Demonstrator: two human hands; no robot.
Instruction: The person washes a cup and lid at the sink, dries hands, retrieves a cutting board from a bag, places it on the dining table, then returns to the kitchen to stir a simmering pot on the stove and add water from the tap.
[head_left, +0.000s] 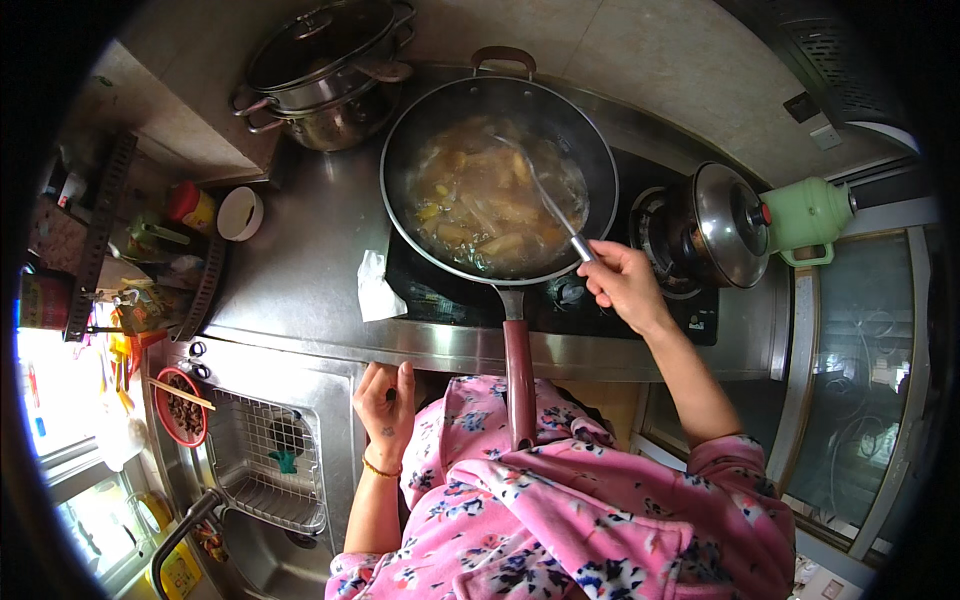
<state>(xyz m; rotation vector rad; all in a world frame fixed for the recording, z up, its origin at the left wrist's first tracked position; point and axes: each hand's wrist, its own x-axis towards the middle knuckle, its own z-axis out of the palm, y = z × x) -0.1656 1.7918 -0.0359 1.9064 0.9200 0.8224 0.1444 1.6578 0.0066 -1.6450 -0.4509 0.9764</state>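
Note:
My right hand (619, 285) is closed around the handle of a metal ladle or spatula (553, 206), whose far end dips into the broth of a large wok (559, 105). Pale and yellowish pieces of food (487, 199) lie in the bubbling brown broth; the utensil's head is hidden in it. The wok sits on a black gas stove (457, 304), its dark red handle (519, 382) pointing towards my body. My left hand (386, 401) is loosely curled at the counter's front edge, left of that handle, with nothing seen in it. A crumpled white tissue (379, 289) lies between it and the wok.
A lidded pot (724, 225) stands on the right burner, beside a green thermos jug (806, 217). Stacked steel pots (330, 112) are at the back left. A white bowl (240, 214) sits near a condiment rack (202, 289). A red basket (166, 427) with chopsticks is beside the sink (281, 559).

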